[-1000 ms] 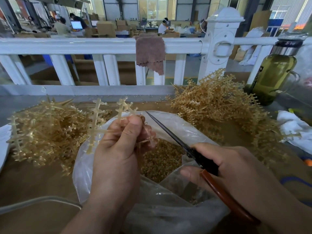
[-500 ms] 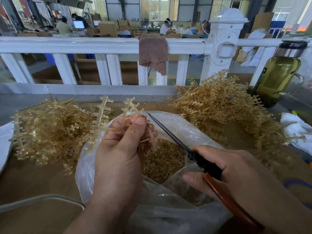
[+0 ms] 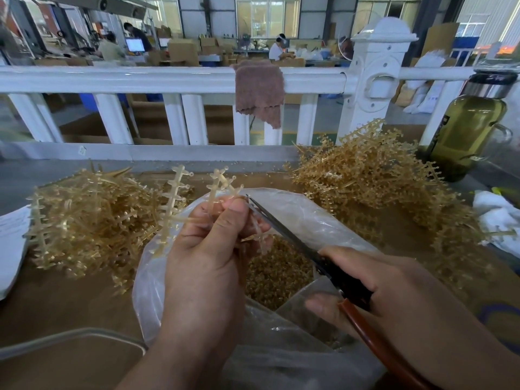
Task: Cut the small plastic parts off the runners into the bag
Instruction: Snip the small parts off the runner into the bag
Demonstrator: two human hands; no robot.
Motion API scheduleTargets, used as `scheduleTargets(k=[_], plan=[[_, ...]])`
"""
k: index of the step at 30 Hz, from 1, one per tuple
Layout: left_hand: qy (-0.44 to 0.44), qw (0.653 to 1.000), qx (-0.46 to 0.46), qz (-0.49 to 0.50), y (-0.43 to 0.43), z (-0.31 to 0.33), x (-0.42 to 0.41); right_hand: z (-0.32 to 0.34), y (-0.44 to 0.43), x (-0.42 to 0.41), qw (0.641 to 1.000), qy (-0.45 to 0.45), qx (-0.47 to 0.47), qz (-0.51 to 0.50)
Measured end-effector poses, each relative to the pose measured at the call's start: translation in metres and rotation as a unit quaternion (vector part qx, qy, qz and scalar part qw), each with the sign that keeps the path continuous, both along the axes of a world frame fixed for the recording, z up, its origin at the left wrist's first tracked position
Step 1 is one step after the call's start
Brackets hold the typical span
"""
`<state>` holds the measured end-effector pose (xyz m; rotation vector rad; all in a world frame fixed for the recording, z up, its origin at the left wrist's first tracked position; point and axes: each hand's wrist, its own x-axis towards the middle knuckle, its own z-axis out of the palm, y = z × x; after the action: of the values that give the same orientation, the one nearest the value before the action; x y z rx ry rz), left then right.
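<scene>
Amber plastic fills a left heap (image 3: 92, 220) and a right heap (image 3: 374, 187) on the brown counter (image 3: 70, 313), flanking a clear bag (image 3: 304, 218) with small parts (image 3: 278, 274) pooled inside. Over its mouth the left hand (image 3: 208, 263) pinches a pale runner (image 3: 171, 204) in curled fingers; the right hand (image 3: 399, 291) grips red-handled scissors (image 3: 284, 232), tip just beside it. A green bottle (image 3: 467, 130) stands behind.

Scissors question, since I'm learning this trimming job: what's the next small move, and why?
Probably snip the part at the blade tip. The scissors in the right hand have their tip against the runner that the left hand grips above the open bag, so a cut piece should drop onto the loose parts already inside.
</scene>
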<state>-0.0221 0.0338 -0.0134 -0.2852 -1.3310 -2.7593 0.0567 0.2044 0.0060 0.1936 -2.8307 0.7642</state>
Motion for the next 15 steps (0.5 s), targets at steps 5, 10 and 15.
scheduleTargets(k=[5, 10, 15], plan=[[0.0, 1.0, -0.008, -0.002, 0.001, -0.0025, -0.0014, 0.001, 0.0005, -0.0007, 1.0, 0.01, 0.013, -0.007], [0.004, 1.0, -0.011, -0.005, 0.0029, -0.0026, -0.0009, 0.0005, 0.0014, -0.0015, 1.0, 0.008, 0.014, -0.009], [0.005, 1.0, -0.009, -0.01, 0.0033, -0.0026, 0.0001, -0.0011, 0.0011, -0.0018, 0.999, 0.013, 0.025, -0.023]])
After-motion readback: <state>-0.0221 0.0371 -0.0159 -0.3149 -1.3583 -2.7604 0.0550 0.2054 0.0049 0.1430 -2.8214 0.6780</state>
